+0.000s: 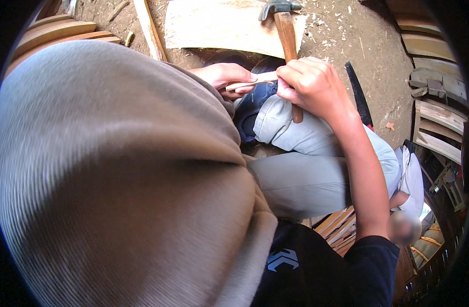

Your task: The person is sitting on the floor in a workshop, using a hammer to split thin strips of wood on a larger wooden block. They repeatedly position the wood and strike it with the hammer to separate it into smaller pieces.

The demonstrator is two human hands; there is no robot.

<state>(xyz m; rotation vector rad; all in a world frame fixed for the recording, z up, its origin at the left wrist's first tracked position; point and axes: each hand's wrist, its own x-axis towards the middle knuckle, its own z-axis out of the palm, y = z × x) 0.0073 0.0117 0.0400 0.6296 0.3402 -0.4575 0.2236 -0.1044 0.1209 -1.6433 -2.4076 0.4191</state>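
My left hand (221, 77) pinches a thin pale wooden stick (255, 79) over my bent knee. The stick's right end runs into the fingers of my right hand (311, 84). That hand is curled round the brown wooden handle of a hammer (288, 36). The hammer's dark metal head lies on a pale plank (214, 25), and the butt of its handle sticks out below my fist over my grey trouser leg (306, 135). A blue shoe (252, 105) shows under the hands. Loose grey-brown cloth (117, 169) hides the left half of the view.
Dirt ground strewn with wood chips. A dark curved blade (358, 94) lies right of my right hand. Curved wooden slats (439, 115) are stacked at the right, more planks (65, 30) at the top left. Another person (408, 204) crouches at the lower right beside thin sticks (339, 225).
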